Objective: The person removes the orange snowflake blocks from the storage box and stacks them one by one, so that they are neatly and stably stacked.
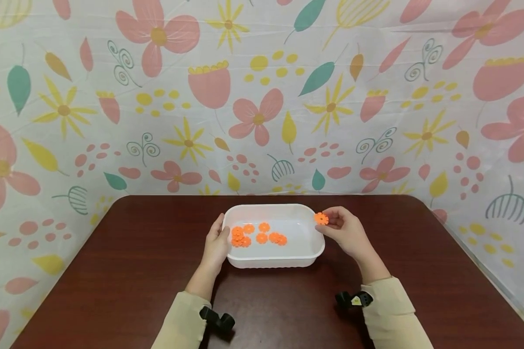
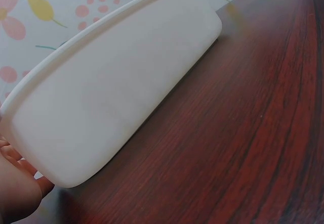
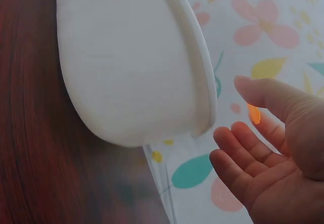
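A white plastic basin (image 1: 272, 262) stands on the table in the head view, with several orange notched discs (image 1: 262, 238) lying in it, most toward its left end. My left hand (image 1: 216, 245) grips the basin's left end, thumb at the rim and fingers along the outer wall. By the right end of the rim, my right hand (image 1: 342, 230) pinches one orange notched disc (image 1: 321, 218) between thumb and index finger. The right wrist view catches this disc edge-on, with the other fingers (image 3: 238, 143) loosely bent beside the basin wall.
The basin rests on a dark red-brown wooden table (image 1: 126, 271) with rounded far corners. Behind its far edge hangs a white cloth (image 1: 262, 160) printed with flowers and leaves. A black wrist device (image 1: 218, 320) sits at the left cuff, another (image 1: 353, 299) at the right.
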Demonstrator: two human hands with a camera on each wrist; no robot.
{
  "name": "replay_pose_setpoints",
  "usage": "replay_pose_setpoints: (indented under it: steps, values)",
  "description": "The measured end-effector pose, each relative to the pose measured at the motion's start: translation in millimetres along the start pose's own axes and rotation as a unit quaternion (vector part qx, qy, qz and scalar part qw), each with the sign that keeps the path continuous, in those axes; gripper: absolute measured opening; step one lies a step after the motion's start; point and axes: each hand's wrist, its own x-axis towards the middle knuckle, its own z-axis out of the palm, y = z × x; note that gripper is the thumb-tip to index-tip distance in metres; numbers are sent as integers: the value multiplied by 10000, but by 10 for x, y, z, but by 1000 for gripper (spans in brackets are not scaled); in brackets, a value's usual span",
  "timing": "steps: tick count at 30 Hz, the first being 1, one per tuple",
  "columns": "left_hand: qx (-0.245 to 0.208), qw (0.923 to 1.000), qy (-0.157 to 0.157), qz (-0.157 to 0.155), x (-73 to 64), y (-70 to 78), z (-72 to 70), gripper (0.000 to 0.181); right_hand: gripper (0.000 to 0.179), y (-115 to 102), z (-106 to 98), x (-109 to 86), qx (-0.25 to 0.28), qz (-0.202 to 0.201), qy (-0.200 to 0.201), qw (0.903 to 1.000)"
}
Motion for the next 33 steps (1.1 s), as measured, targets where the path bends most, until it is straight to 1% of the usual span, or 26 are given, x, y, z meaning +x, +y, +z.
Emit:
replay_pose_setpoints:
  steps: [5, 10, 12, 16, 20, 27, 33]
  values:
    - [-90, 9999, -46, -27, -5, -4, -17, 52, 48, 101, -51, 8, 75, -37, 153, 9998]
    - [-46, 10000, -21, 26, -3, 6, -24, 52, 47, 184, -91, 18, 32, 6, 298, 9995]
    - [-23, 10000, -39, 65, -1, 7, -22, 52, 48, 210, -104, 18, 12, 51, 346, 9994]
    - [-31, 10000, -40, 30, -7, 14, -9, 52, 48, 257, -129, 8, -48, 154, 430, 9989]
    - [-34, 10000, -23, 0, -13, 17, 2, 52, 49, 300, -160, -5, -96, 273, 452, 9986]
    - [-57, 10000, -54, 34, -5, 0, 12, 52, 54, 377, -242, -40, -185, 486, 512, 9973]
    - [-63, 10000, 7, -22, -15, -1, 13, 52, 55, 468, -266, -53, -234, 651, 510, 9963]
